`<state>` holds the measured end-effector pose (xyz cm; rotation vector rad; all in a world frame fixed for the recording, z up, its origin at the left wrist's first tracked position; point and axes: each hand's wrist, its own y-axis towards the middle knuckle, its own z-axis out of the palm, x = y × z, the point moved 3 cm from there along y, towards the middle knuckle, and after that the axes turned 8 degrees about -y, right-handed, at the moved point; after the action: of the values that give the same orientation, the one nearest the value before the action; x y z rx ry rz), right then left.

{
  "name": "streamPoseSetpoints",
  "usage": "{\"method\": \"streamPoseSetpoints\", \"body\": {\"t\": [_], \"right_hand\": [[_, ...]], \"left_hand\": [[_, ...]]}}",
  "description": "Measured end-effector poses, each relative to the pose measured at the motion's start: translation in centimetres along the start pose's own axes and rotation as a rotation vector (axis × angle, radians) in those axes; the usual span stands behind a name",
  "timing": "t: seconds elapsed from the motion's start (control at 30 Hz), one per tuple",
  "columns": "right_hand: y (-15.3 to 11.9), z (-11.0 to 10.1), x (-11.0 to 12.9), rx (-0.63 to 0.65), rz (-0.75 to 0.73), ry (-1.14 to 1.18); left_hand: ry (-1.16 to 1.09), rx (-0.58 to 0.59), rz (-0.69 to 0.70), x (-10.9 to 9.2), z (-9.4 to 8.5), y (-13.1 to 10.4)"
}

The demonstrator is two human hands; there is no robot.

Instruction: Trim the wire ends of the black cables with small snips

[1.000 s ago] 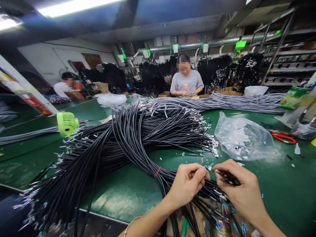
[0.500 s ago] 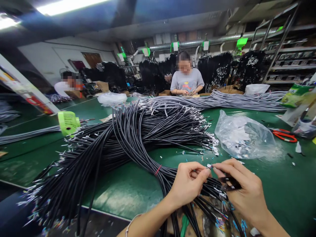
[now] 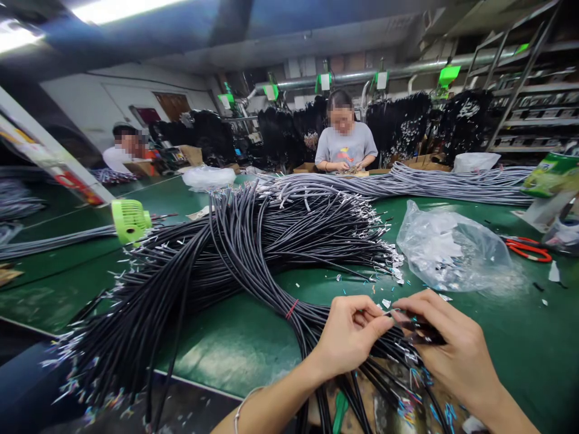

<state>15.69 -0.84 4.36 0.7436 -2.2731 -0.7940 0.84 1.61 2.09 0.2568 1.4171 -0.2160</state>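
Observation:
Both my hands meet low at the right of the view, over the loose ends of a black cable bundle [image 3: 271, 289]. My left hand [image 3: 350, 334] is closed, its thumb and forefinger pinching a thin wire end [image 3: 388, 313]. Close against it, my right hand [image 3: 452, 346] has its thumb and forefinger together at the same wire. A dark flat tool [image 3: 425, 333] with small pale marks lies within the right hand's fingers; its exact kind is unclear. Below the hands, stripped cable ends show coloured inner wires [image 3: 407, 407]. A red tie [image 3: 292, 309] binds the bundle.
A clear plastic bag [image 3: 452, 253] of scraps lies beyond my right hand, with orange-handled scissors [image 3: 527, 248] farther right. A green fan [image 3: 130, 220] stands at left. Grey cables [image 3: 452, 184] stretch across the back, where a co-worker [image 3: 346, 141] sits. Another person [image 3: 124, 150] is far left.
My left fingertips have shifted slightly right and down, closer to the right hand's fingertips. The whole view has moved a little. Both hands keep their pinch.

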Motion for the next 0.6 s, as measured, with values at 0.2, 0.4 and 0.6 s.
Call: {"method": "streamPoseSetpoints", "body": {"t": [0.2, 0.4, 0.6], "right_hand": [[-0.7, 0.5, 0.5, -0.098, 0.007, -0.002], [-0.4, 2.2, -0.7, 0.019, 0.567, 0.618], [-0.8, 3.4, -1.1, 0.285, 0.888, 0.961]], "left_hand": [[0.038, 0.018, 0.019, 0.5, -0.1, -0.2], [0.078, -0.032, 0.274, -0.1, -0.4, -0.6], [0.384, -0.095, 0.736, -1.7, -0.7, -1.3]]}}
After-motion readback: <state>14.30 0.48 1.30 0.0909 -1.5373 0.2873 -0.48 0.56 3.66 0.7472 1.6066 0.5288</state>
